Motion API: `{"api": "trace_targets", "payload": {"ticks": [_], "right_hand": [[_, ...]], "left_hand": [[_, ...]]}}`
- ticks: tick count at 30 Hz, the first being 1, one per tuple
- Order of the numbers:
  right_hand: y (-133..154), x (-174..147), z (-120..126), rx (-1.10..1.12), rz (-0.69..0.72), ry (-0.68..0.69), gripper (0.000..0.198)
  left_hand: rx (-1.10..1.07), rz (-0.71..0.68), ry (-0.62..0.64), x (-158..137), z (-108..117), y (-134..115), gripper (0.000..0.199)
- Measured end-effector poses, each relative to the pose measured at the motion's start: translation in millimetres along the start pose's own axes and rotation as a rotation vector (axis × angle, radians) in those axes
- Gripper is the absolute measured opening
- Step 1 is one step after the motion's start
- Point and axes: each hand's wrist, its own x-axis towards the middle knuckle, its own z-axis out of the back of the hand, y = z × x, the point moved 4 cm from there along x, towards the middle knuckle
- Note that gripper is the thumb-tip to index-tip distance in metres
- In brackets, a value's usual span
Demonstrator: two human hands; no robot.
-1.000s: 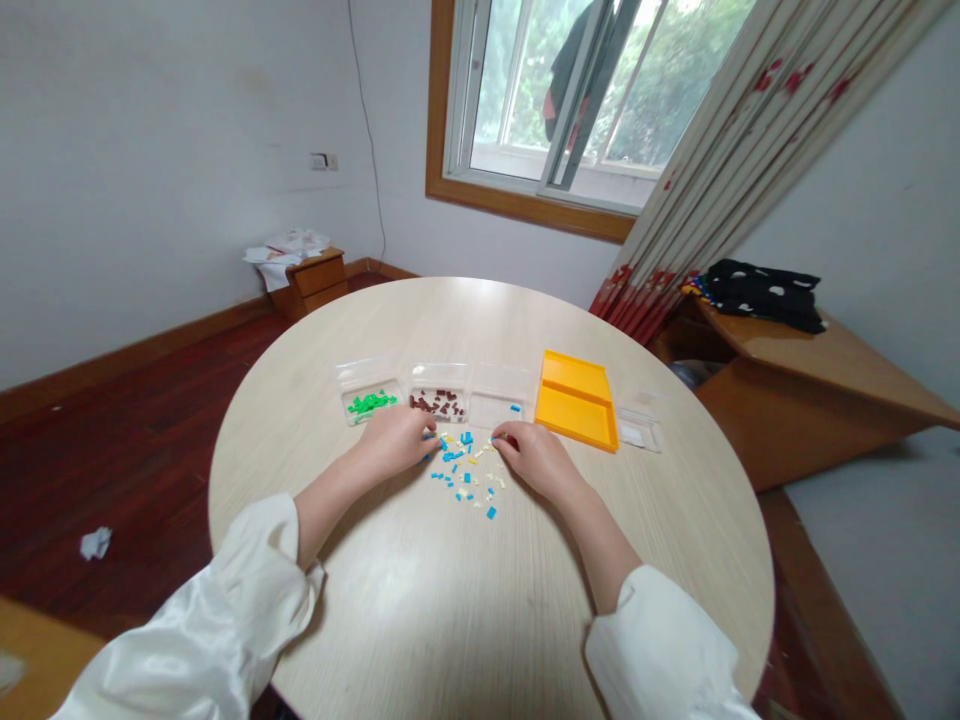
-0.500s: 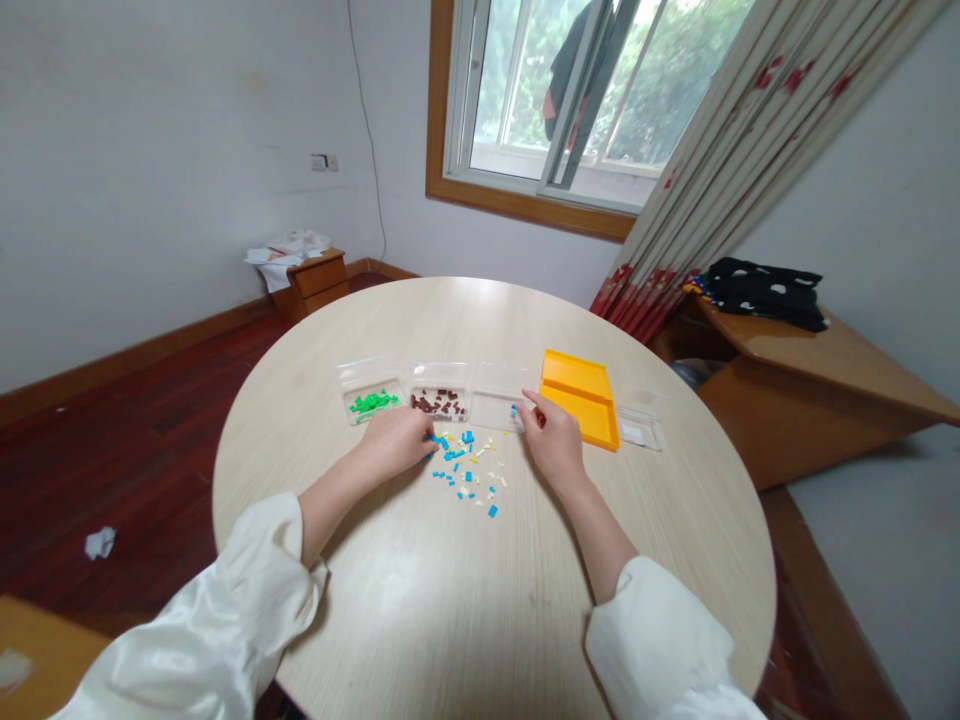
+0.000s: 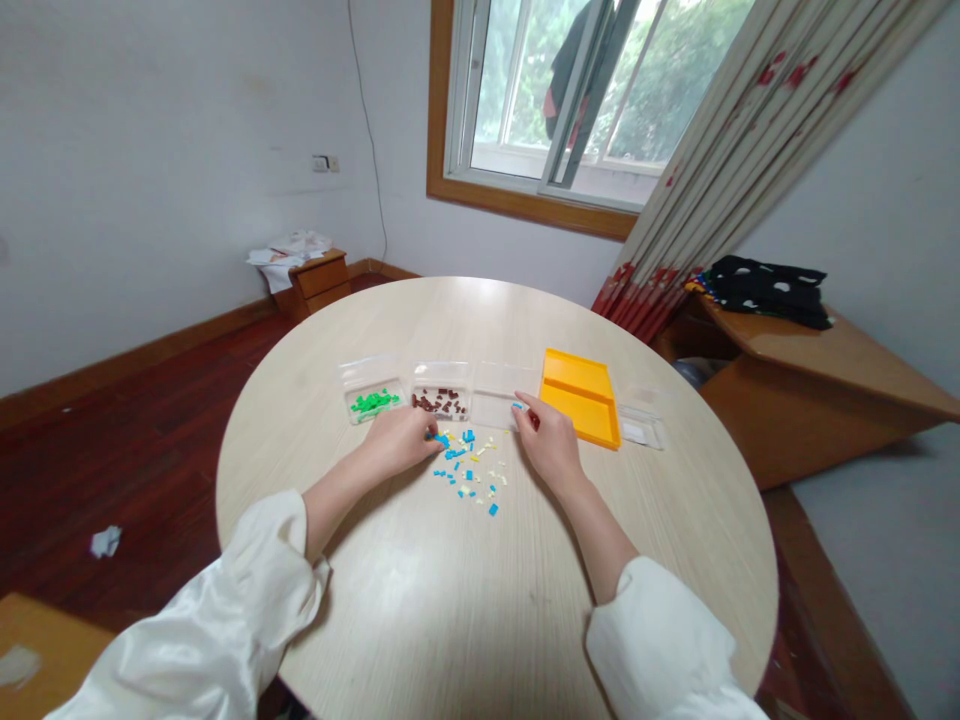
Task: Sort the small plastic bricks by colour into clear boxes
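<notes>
Over the third clear plastic box [image 3: 491, 408] from the left, the right hand [image 3: 551, 440] is held nearly pinched; whether the blue brick [image 3: 517, 405] there is gripped cannot be told. Sorting by colour is apparently under way; a clean release seems called for. Beside loose blue bricks [image 3: 469, 475], the left hand [image 3: 397, 440] is curled, its hold unclear. A second earlier, the right fingertips were kept at the scattered bricks.

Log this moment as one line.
left hand: beside blue pieces | right hand: at clear box left of yellow case | green pieces: boxed | brown pieces: boxed | yellow case: open
</notes>
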Motion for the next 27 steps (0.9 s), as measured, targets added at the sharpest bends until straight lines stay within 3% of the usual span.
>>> {"api": "trace_targets", "payload": {"ticks": [7,11,20,24,27], "right_hand": [[3.4,-1.7,-1.2,0.052,0.036,0.022,0.035],[12.1,-5.3,-1.1,0.129,0.091,0.058,0.031],[51.4,-20.5,-11.2,0.419,0.113,0.306,0.030],[53.4,-22.1,-15.4,0.488,0.069,0.309,0.030],[47.0,-19.3,-15.4,0.479,0.042,0.266,0.031]], "left_hand": [[-0.022,0.001,-0.017,-1.1,0.8,-1.6,0.024],[-0.094,-0.036,-0.089,-2.7,8.3,-3.9,0.024],[-0.271,-0.317,-0.337,-11.1,10.4,-16.8,0.024],[-0.257,-0.376,-0.332,-11.3,7.3,-19.3,0.022],[-0.265,-0.310,-0.301,-9.9,11.3,-14.2,0.026]]}}
